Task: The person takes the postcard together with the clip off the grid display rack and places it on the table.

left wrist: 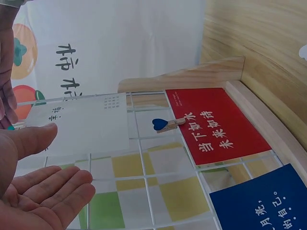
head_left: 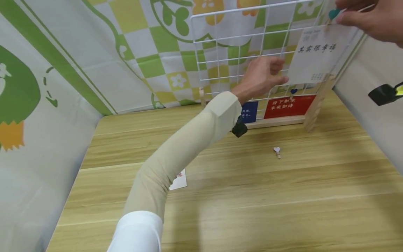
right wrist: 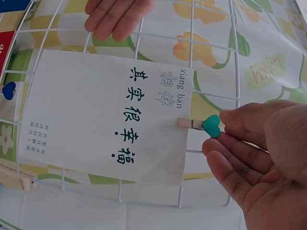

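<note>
Pinching the teal heart clip (right wrist: 211, 126) between thumb and fingers: your right hand (head_left: 374, 21). Clock read in head view, white card (right wrist: 86, 105) at the hub. Clip sits at 1 o'clock, its wooden end over the card's top edge; whether it also bites a wire, cannot tell. Card lies against the wire grid (head_left: 233, 11), dark lettering toward you.

Your left hand (head_left: 259, 75) hovers between 8 and 9 o'clock, just beside the card's edge. Fingers loosely straight, side by side, thumb spread apart; contact with card or wire unclear.

At 7 o'clock, low on the grid: red card (head_left: 288, 107), blue heart clip (left wrist: 159, 124) on its top edge. Navy card (left wrist: 261, 201) at 8, partly behind your sleeve. Farther out at 7, a pale heart clip (head_left: 277, 149) rests on the worktop (head_left: 283, 203). Far out at 8, a red-printed card (head_left: 178, 182), half hidden by your forearm.
</note>
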Tool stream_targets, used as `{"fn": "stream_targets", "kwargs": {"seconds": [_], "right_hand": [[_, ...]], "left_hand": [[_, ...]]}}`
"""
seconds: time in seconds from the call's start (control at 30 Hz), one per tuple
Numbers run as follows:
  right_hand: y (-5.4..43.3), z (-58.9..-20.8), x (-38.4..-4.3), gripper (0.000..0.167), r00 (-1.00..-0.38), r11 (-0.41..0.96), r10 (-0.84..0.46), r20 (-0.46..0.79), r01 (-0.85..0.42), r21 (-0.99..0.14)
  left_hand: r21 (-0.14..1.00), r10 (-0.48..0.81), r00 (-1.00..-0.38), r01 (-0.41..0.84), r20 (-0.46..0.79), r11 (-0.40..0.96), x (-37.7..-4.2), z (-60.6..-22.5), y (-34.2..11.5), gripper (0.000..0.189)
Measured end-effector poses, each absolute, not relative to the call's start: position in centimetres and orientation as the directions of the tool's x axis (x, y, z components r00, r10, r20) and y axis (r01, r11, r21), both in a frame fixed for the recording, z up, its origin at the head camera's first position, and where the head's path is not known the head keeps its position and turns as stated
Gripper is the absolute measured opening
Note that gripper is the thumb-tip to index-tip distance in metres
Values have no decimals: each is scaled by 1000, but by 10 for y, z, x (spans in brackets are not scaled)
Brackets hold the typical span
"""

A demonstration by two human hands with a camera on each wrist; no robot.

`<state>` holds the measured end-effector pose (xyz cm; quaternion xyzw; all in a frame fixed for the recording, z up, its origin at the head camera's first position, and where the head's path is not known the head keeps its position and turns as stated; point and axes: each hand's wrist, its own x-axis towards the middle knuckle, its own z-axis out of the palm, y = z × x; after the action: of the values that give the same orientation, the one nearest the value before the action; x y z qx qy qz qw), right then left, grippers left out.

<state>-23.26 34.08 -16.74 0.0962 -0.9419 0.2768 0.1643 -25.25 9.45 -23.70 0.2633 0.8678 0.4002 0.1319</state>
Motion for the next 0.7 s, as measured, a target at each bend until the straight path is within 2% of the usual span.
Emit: {"fn": "stream_targets", "kwargs": {"seconds": [0.27,0.5,0.7], "right_hand": [[332,-163,-234,42,-942,891,-123,313,-244,-384],[317,-160,-230,43,-940,912,-126,316,-236,-336],[310,-159,-234,41,-936,924,-153,316,-249,-290]], "left_hand": [[724,548,-836,381,3,576,-253,-233,108,59],[683,532,-846,412,40,603,-254,-232,124,42],[674,467,-879,405,101,617,-256,-232,130,32]]}}
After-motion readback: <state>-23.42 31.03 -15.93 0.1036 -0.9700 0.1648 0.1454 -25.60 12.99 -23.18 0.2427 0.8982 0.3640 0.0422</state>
